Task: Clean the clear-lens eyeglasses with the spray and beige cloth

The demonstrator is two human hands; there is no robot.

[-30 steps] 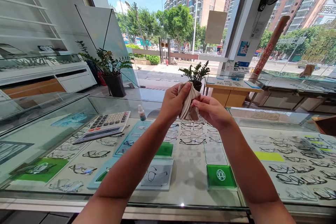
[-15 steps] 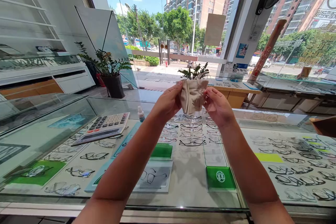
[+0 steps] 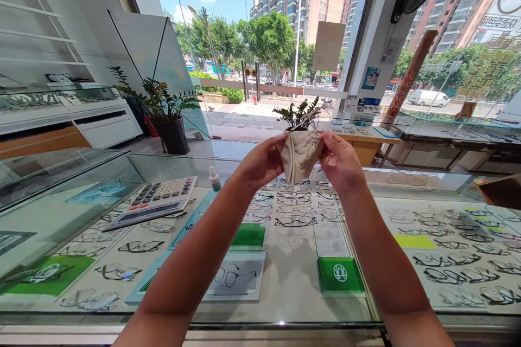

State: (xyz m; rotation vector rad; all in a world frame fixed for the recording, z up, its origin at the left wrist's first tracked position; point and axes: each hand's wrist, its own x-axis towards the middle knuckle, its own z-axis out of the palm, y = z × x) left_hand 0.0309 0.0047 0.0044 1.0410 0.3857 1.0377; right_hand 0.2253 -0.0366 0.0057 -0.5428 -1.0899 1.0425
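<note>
I hold a beige cleaning cloth (image 3: pixel 300 155) up in front of me over a glass display counter (image 3: pixel 285 282). My left hand (image 3: pixel 262 161) pinches the cloth's left side. On its right side my right hand (image 3: pixel 341 161) is closed on the cloth and on a thin-framed pair of glasses (image 3: pixel 316 141), mostly wrapped in the cloth; only part of a lens and a thin temple show. Both forearms reach out above the counter.
Rows of spectacle frames (image 3: pixel 295 211) lie under the counter glass with green signs (image 3: pixel 340 274). A calculator (image 3: pixel 152 208) and a small dropper bottle (image 3: pixel 214 178) stand on the left. Potted plants (image 3: pixel 165 114) and street windows lie beyond.
The cloth went from bunched between my hands to spread wider, and a lens edge now shows at its right side. My hands moved slightly apart; the view shifted a little.
</note>
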